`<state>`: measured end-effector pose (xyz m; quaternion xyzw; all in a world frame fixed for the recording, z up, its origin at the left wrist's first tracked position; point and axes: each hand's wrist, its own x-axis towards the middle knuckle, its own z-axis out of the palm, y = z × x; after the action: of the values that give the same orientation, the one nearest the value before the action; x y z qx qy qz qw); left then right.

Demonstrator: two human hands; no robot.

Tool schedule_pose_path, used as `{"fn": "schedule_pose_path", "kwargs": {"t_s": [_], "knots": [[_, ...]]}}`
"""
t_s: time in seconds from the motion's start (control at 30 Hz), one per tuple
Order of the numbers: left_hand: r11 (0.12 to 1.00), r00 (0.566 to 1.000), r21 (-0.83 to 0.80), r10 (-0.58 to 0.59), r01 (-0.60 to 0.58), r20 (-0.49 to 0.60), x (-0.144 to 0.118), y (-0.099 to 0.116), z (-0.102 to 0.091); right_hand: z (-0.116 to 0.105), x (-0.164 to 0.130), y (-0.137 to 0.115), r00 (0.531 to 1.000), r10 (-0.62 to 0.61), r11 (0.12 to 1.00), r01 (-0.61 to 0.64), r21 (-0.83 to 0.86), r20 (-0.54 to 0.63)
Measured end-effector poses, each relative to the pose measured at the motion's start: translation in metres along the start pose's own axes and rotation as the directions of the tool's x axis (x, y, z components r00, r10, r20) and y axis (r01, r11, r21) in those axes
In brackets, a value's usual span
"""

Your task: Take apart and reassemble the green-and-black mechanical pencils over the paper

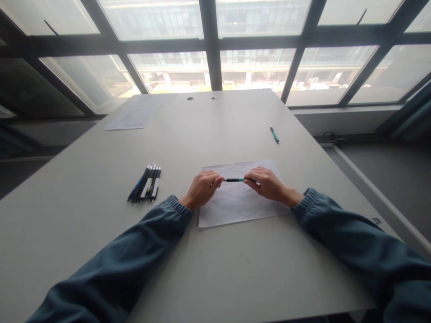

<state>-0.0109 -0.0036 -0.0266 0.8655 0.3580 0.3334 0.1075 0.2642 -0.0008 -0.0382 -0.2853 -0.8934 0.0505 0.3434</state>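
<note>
The left hand [202,188] and right hand [267,183] pinch opposite ends of a pen [235,180], level above the paper [235,211]. Gripping both ends likely suits pulling it apart.

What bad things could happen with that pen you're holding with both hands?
The left hand and right hand each grip one end of the pen over the sheet of paper. If it comes apart, a small piece might roll off the table. The tip could also smudge the faint drawing on the sheet. The bundle of pens near the left sleeve might get knocked.
</note>
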Motion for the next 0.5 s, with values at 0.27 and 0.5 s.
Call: {"fn": "schedule_pose_path", "kwargs": {"t_s": [0.27, 0.5], "knots": [[0.999, 0.999, -0.020, 0.048, -0.048, -0.012, 0.0003, -0.0023, 0.0014, -0.0009, 0.0004, -0.0010, 1.000, -0.004, 1.000, 0.004, 0.003, 0.002], [0.993, 0.989, -0.053, 0.099, -0.105, -0.110, 0.0010, -0.0010, 0.0019, -0.0004, -0.0011, 0.0008, 1.000, 0.002, 1.000, -0.002, 0.008, -0.004]]}}
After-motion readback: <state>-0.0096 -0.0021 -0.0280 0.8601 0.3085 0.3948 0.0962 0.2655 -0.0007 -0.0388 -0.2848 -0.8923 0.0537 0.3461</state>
